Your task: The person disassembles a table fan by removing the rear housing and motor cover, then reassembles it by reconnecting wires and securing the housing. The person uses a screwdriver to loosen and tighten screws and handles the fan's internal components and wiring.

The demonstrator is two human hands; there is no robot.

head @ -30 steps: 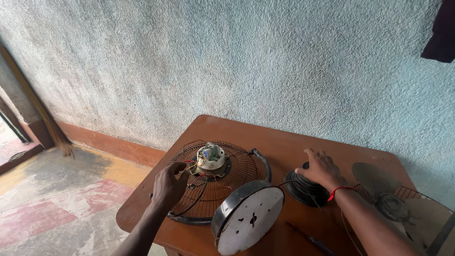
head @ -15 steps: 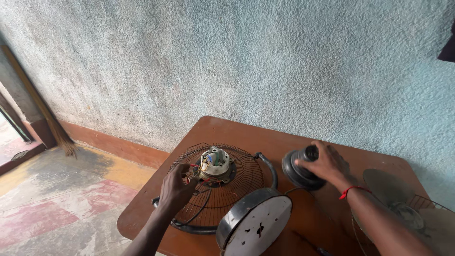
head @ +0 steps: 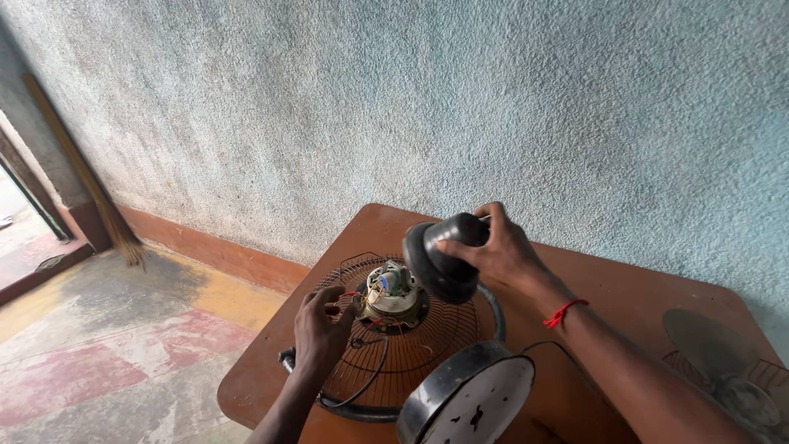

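A round black wire fan guard (head: 411, 353) lies flat on a brown wooden table (head: 625, 296), with a bare fan motor (head: 393, 289) and coloured wires at its centre. My left hand (head: 322, 329) rests on the guard's left side, fingers curled at the wires beside the motor. My right hand (head: 493, 251) holds a black domed motor cover (head: 440, 259) in the air just above and to the right of the motor. A red thread circles my right wrist. The fan's round base (head: 468, 403), black-rimmed with a pale underside, stands tilted at the table's front.
A second fan guard with a grey blade (head: 723, 362) lies at the table's right end. A rough pale blue wall runs behind. A broom (head: 90, 189) leans against it at the left, beside a doorway. The floor is worn, painted concrete.
My right hand lifted the black motor cover off the table at the right and carried it left, up over the motor. My left hand stayed by the motor.
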